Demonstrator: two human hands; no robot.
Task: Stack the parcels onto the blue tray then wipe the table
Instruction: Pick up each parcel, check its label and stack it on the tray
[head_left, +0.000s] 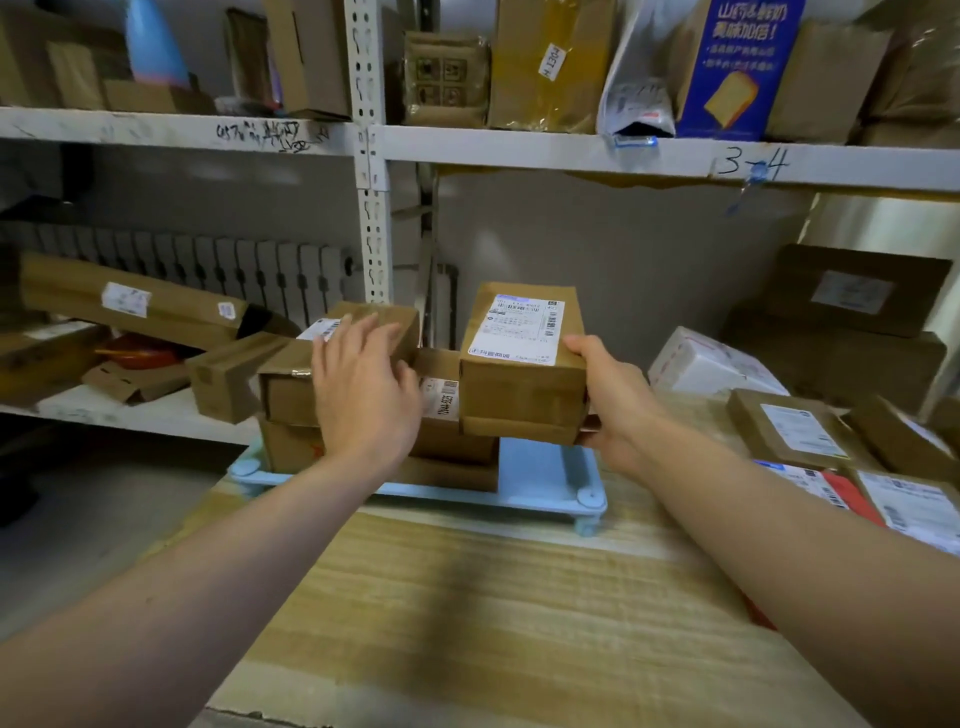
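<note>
A light blue tray (540, 475) stands at the far edge of the wooden table (467, 597), with several brown parcels stacked on its left half. My left hand (363, 387) rests with straight fingers on the top parcel of that stack (291, 389). My right hand (613, 400) grips the right side of a brown labelled parcel (522, 364), held above the tray's right half beside the stack. A flat parcel (519, 428) lies just under it; whether they touch is unclear.
More parcels (800, 431) lie on the table at the right, some with white labels and one red. A white parcel (711, 364) and big boxes sit behind them. Metal shelving (374, 140) with boxes stands behind the table; a lower shelf at left holds cartons.
</note>
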